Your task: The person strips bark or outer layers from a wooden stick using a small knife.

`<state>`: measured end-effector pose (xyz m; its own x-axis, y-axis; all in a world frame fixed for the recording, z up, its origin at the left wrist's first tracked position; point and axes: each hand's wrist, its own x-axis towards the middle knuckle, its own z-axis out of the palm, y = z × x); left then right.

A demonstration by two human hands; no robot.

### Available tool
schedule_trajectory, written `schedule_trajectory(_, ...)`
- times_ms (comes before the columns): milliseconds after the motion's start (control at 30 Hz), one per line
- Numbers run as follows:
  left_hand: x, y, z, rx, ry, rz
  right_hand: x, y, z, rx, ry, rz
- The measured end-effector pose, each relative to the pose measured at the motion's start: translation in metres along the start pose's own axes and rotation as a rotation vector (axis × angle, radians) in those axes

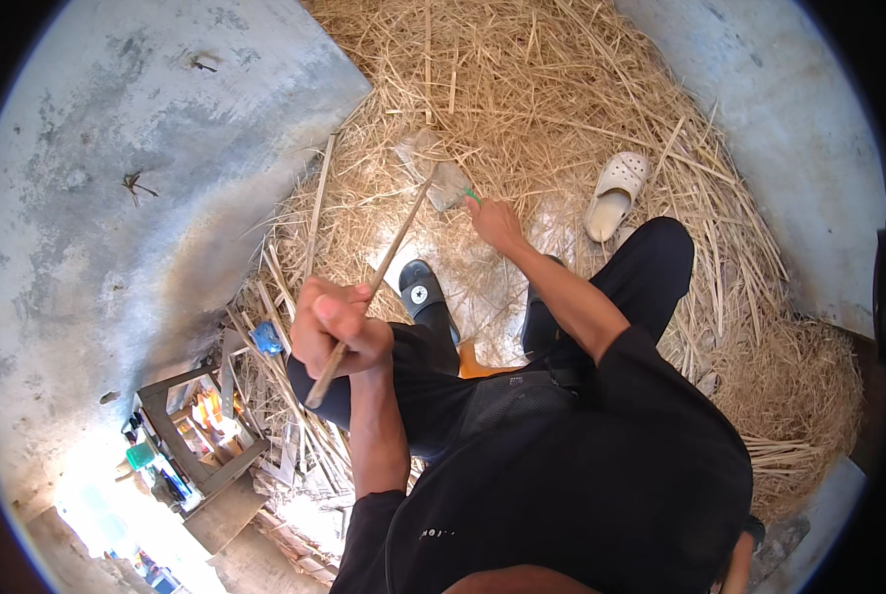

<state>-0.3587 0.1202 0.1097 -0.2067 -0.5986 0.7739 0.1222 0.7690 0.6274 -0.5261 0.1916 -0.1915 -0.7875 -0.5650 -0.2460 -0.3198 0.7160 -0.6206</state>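
My left hand is closed round a thin wooden stick. The stick slants from near my left knee up to the straw, and its far tip overlaps a flat greyish piece. My right hand is closed at the right side of that piece, on something with a narrow green part that looks like a handle. Whether the green part joins the grey piece cannot be made out. Cut straw lies around and beyond both hands.
A beige clog lies on the straw to the right. Dark slippers are on my feet, with an orange seat edge beneath me. Pale walls stand on both sides. At lower left are a wooden frame and a blue crumpled wrapper.
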Motion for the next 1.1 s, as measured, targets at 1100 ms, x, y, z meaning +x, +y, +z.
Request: schedule_trajectory(1100, 0.005, 0.003, 0.004, 0.072, 0.013, -0.067, -0.103, -0.103, -0.114, 0.304, -0.108, -0.447)
